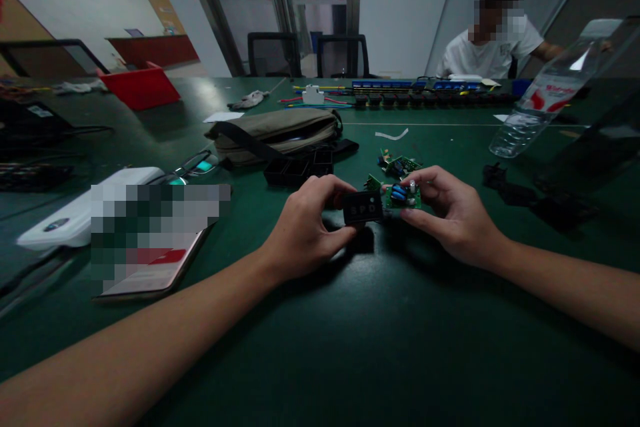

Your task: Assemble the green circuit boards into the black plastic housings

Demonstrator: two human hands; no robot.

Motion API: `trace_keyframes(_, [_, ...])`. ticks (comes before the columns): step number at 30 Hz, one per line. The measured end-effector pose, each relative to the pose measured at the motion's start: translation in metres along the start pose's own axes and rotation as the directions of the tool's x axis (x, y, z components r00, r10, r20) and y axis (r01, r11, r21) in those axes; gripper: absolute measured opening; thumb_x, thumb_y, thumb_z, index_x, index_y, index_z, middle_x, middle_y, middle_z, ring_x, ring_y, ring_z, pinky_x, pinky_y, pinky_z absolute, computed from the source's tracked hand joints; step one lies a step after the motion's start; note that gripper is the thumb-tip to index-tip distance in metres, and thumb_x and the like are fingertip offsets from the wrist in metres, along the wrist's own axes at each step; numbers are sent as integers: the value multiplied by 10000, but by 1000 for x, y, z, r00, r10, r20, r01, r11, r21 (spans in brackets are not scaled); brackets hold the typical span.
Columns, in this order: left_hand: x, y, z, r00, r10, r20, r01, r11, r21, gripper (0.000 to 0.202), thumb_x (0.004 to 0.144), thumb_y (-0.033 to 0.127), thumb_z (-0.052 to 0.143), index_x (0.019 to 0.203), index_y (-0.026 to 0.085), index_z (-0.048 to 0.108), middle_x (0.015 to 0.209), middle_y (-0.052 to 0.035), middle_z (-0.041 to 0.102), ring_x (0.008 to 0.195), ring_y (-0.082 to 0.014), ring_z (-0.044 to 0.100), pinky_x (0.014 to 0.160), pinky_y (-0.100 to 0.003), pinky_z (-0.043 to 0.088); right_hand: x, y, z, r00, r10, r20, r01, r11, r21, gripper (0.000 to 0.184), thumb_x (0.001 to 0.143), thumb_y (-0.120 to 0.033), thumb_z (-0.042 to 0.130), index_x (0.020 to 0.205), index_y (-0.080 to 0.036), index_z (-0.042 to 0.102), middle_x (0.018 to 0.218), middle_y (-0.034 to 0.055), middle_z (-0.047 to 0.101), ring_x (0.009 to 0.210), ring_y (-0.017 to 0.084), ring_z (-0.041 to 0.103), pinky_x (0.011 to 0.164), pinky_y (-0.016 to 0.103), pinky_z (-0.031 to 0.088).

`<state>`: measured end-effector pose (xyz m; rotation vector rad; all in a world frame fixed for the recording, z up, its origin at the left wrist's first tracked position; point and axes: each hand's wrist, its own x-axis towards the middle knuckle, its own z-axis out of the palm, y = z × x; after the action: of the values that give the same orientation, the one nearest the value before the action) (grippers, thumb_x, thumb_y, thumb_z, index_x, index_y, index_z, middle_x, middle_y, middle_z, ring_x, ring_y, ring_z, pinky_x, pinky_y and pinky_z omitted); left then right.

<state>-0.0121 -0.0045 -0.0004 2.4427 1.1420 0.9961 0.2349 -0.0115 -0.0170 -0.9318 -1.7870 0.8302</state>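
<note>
My left hand [313, 227] is closed on a small black plastic case [363, 207] with pale letters on its face. A green circuit board [403, 196] with blue disc parts is pinched between the thumb and fingers of my right hand [450, 213]. Case and board are held side by side, close together; whether they touch I cannot tell. Just behind them more green circuit boards [400, 165] lie on the table. Black open-topped cases [299, 168] sit beyond my left hand.
On the green table [320, 360] are an olive bag [275, 133], a notebook [155, 267], a white device [95, 203] and a tilted plastic bottle [543, 97]. A row of black modules [430, 100] runs along the back. Another person [493, 47] sits at the far right.
</note>
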Motion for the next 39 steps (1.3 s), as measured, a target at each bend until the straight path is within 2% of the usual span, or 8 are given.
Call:
trace_keyframes(9, [0,0,0,1000,0,0,0,1000,-13,331,752,175,724,1063,178,612,988,-54,680,892,-187,649,786,-334,552,0,-4,2,1000,2,29,-6,994,111,338,805,-236,762,1107,-169,628,1097,100,736,1010,206,715,892,366,600])
trace_keyframes(15, [-1,-1,0,1000,3,-2,-3,1000,2,326,744,171,726,1053,186,620,965,-43,686,870,-184,646,760,-323,548,-1,-4,4,999,23,32,-27,990,140,352,789,-303,792,1082,-170,648,1101,108,734,975,212,727,836,368,632])
trace_keyframes(22, [-1,0,1,1000,7,0,-7,1000,-12,337,745,165,735,1062,175,622,980,-50,681,876,-182,649,757,-317,542,-1,-3,4,999,30,28,-34,989,146,345,770,-262,808,1054,-175,633,942,55,729,824,166,727,733,311,638])
trace_keyframes(29, [0,0,1,1000,17,-23,-17,999,29,338,736,166,740,1053,182,624,950,-38,687,857,-179,640,746,-307,529,-1,-3,3,999,35,34,-40,991,128,361,775,-305,805,1063,-177,630,956,64,725,863,184,731,738,325,643])
trace_keyframes(39, [0,-1,0,1000,25,-19,-24,999,35,339,733,155,738,1052,180,625,941,-36,677,852,-179,632,735,-304,517,0,-4,4,998,47,28,-51,985,163,355,757,-288,817,1032,-187,616,950,58,731,862,181,733,776,339,640])
